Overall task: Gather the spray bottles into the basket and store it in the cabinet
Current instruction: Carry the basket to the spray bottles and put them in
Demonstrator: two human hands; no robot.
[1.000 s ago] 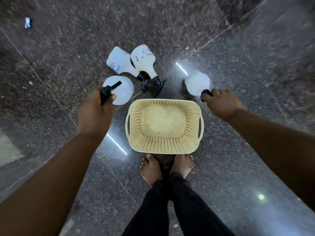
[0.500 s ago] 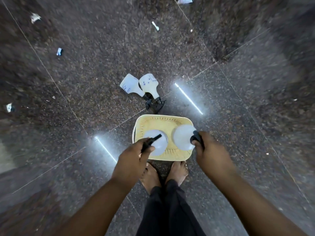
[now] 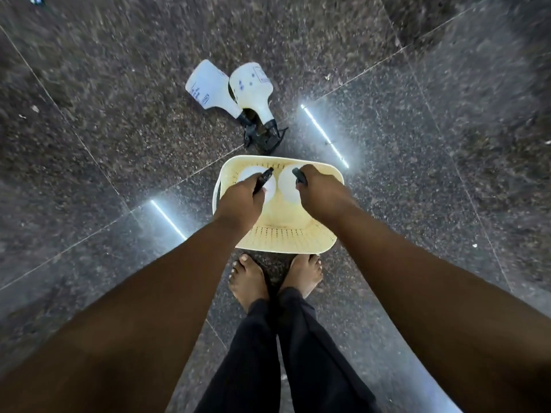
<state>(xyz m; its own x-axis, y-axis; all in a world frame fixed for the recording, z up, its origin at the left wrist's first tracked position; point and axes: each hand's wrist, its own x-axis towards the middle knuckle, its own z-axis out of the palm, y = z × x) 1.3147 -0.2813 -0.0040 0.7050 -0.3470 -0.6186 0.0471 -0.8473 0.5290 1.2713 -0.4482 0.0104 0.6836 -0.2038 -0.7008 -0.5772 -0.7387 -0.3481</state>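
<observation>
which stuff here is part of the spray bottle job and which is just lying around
Part of the job:
- basket
- bottle in the left hand, over the basket
- bottle in the right hand, over the basket
- two bottles lying on the floor

Just lying about:
- small scraps on the floor
- light reflections on the tiles

Dark speckled floor (image 3: 119, 144), polished

Bright light streaks (image 3: 324, 135) reflect on it; bare feet (image 3: 250, 281) and black trousers (image 3: 286, 353) below.

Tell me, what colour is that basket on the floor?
Pale cream-yellow, its walls dotted with small holes; the head view shows the basket plainly.
</observation>
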